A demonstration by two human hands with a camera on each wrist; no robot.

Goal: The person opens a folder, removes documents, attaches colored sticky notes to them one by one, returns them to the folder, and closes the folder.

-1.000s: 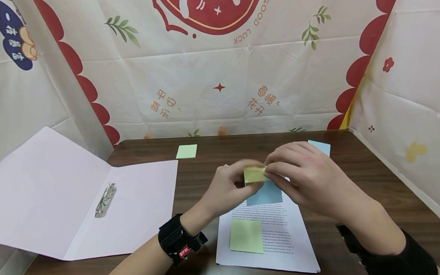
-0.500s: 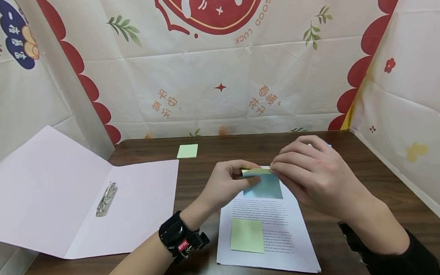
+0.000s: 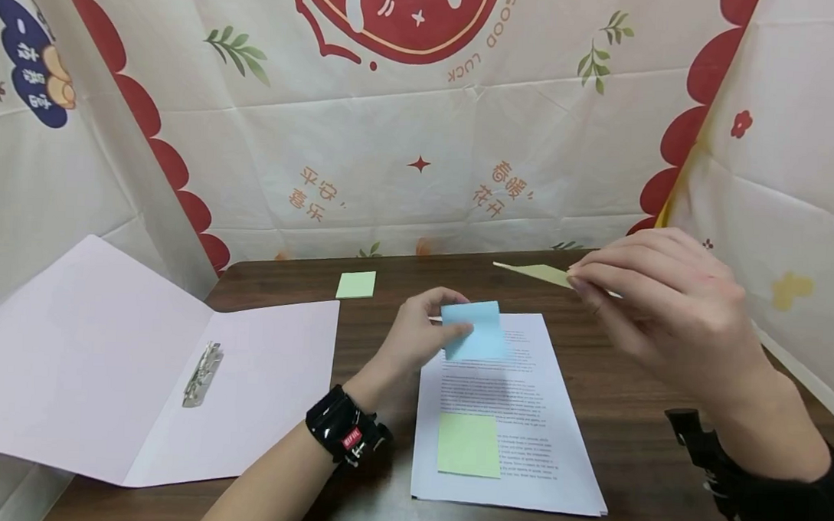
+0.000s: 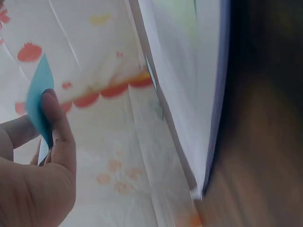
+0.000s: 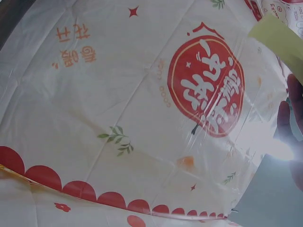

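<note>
The left-hand grip (image 3: pixel 417 333) pinches a blue sticky note (image 3: pixel 485 337) over printed sheets (image 3: pixel 521 448); the right-hand grip (image 3: pixel 677 308), well apart, pinches a yellow-green sticky note (image 3: pixel 542 273). The backdrop cloth (image 3: pixel 394 122) reads "GOOD LUCK".

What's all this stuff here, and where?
Table: 1, brown, centre
Printed cloth: count unclear, whitish, behind table
Folder: 1, pale lilac, open at left
Clip: 1, silver, in folder
Paper stack: 1, white, right of folder
Near note: 1, green, on paper stack
Far note: 1, green, table's back
Blue sliver: 1, blue, beyond paper stack (left wrist view), unidentifiable
Blue note: 1, blue, in left hand
Yellow note: 1, yellowish, in right hand
Wrist straps: 2, black, one per wrist
Left hand: 1, near paper stack's far corner
Right hand: 1, raised at right
</note>
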